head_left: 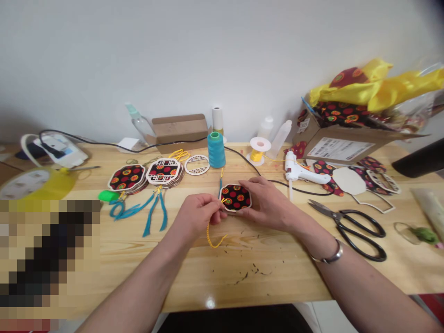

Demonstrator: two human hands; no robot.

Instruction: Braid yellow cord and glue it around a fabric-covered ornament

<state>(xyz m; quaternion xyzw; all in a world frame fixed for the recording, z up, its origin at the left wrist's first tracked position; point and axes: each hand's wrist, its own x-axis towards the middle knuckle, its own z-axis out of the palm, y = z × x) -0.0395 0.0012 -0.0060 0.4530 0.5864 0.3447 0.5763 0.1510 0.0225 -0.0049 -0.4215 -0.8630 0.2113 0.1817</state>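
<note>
A small fabric-covered panel (pixel 236 198), black with red and orange round motifs and a pale frame, lies before me near the middle of the table. My right hand (pixel 265 201) grips it from the right, thumb at the near edge and fingers at the far edge. At its left edge my left hand (pixel 204 210) pinches a yellow braided cord (pixel 211 238), whose loose end curls down onto the wood. Short yellow strands show on the panel beside my fingertips. A teal tassel (pixel 220 185) with a yellow loop lies just behind. My left fingertips are partly hidden.
A teal thread cone (pixel 216 150) stands behind the panel. Leftward are stacked panels (pixel 127 177) and teal tassels (pixel 156 210). To the right lie black-handled scissors (pixel 347 224), a white glue gun (pixel 303 173) and a cardboard box (pixel 338 143) of fabric. Dark scraps (pixel 246 275) dot the near tabletop.
</note>
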